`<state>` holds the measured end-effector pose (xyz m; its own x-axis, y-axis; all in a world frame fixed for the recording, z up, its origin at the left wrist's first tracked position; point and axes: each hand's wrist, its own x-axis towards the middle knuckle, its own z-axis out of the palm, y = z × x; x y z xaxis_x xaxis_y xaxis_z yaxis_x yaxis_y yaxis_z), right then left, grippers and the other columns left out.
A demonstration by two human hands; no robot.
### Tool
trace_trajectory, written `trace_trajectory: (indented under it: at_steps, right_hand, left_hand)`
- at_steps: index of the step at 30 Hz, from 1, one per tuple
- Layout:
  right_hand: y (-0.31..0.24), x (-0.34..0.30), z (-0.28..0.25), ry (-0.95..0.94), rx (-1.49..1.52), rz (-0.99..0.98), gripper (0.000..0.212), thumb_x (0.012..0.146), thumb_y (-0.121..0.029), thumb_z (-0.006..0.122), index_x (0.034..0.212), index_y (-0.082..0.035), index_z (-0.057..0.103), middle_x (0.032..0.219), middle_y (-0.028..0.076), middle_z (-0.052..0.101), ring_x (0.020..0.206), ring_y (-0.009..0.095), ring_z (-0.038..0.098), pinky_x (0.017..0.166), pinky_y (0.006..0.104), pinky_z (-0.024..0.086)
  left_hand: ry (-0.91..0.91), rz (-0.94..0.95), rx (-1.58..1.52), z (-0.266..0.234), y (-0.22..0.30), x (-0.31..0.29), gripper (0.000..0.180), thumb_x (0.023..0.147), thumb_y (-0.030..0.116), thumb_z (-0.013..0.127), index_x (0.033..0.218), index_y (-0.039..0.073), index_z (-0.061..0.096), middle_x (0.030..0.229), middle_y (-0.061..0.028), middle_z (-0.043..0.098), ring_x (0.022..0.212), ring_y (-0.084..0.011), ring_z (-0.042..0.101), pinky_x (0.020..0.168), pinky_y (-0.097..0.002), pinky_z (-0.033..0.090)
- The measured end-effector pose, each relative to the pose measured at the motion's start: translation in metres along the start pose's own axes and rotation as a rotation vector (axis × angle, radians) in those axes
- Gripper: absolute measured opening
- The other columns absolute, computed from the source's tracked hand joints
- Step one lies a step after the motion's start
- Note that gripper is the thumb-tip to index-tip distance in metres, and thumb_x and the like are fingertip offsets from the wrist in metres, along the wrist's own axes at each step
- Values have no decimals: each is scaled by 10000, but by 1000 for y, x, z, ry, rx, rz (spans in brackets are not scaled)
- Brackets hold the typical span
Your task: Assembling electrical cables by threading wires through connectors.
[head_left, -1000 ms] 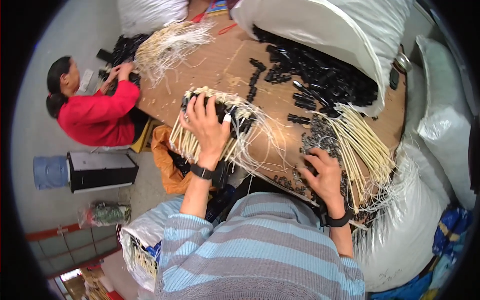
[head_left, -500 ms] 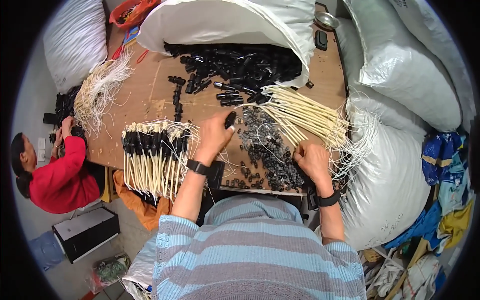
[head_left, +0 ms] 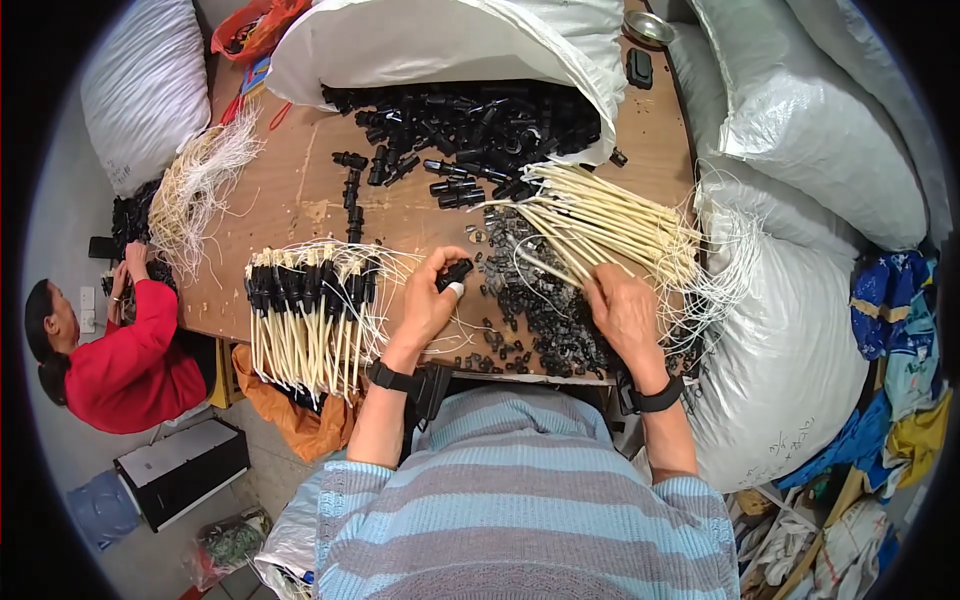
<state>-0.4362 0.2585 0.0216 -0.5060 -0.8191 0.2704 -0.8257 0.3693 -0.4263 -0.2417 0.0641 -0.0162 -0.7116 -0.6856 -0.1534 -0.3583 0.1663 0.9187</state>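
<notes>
My left hand (head_left: 428,305) is closed around a black plastic fitting (head_left: 456,271), held just above the table left of the small parts. My right hand (head_left: 622,310) pinches a cream tube (head_left: 552,267), its other end pointing up and left over a heap of small dark plastic clips (head_left: 545,325). Beyond that hand lies a bundle of cream tubes (head_left: 615,210) with thin white wires trailing off its right end. To the left of my left hand sits a row of cream tubes with black fittings on them (head_left: 308,320).
A white woven sack (head_left: 420,40) spills black fittings (head_left: 480,125) at the table's far side. Full sacks (head_left: 790,340) press against the right edge. At far left, a person in red (head_left: 135,350) works beside a tangle of pale wires (head_left: 200,190).
My right hand has lifted a cream tube away from the bundle, over the clips. My left hand has turned, and the black fitting in its fingers shows more.
</notes>
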Motion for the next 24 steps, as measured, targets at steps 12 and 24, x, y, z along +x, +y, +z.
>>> trace_trajectory:
  at_steps: [12,24]
  right_hand:
    - [-17,-26,-13,-246,856,307,149,932,-118,611,958,26,640,798,-18,603,749,56,520,660,221,420]
    - [-33,-11,16,-497,897,163,170,925,-161,599,972,-20,683,873,107,690,694,179,621,642,295,479]
  left_hand:
    - [103,2,-309,-9,-17,-4,400,845,-97,509,1210,41,601,1002,-16,659,839,-73,617,740,-209,510]
    - [-246,648,539,-3,49,-37,514,670,-19,688,1150,165,667,885,-32,655,845,-243,645,644,-340,510]
